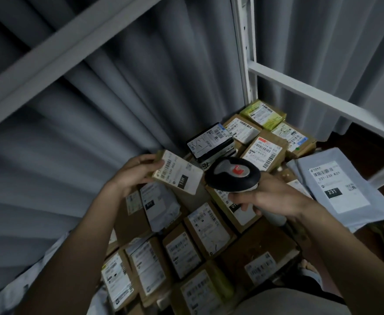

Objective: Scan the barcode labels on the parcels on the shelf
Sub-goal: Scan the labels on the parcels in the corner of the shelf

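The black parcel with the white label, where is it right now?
In the head view, the black parcel lies right of centre on the parcel pile, just above the scanner and left of a brown box.

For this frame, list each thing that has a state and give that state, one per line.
Left hand: grips the small box, lifted off the pile.
Small box: held tilted, label facing up.
Right hand: grips the scanner handle.
Scanner: held beside the small box; beam not visible.
Black parcel: resting on the pile, label up.
Grey mailer bag: lying flat, label up.
Cardboard boxes: packed together, labels up.
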